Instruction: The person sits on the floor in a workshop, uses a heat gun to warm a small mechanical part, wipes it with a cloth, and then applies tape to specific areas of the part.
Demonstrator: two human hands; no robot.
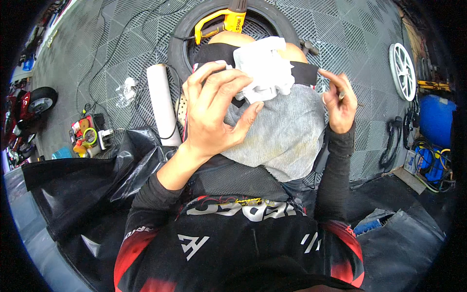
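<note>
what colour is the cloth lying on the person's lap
Grey, with a fine ribbed weave; the cloth shows best in the head view.

My left hand grips a white plastic part over the grey cloth. My right hand pinches a small tool just right of the cloth.

Left hand raised at 11 o'clock, fingers spread and curled, right hand held up at 2 o'clock, fingers pinched, both forearms sleeved

Black tyre, yellow power tool (inside it), white wheel rim, blue drum
</note>
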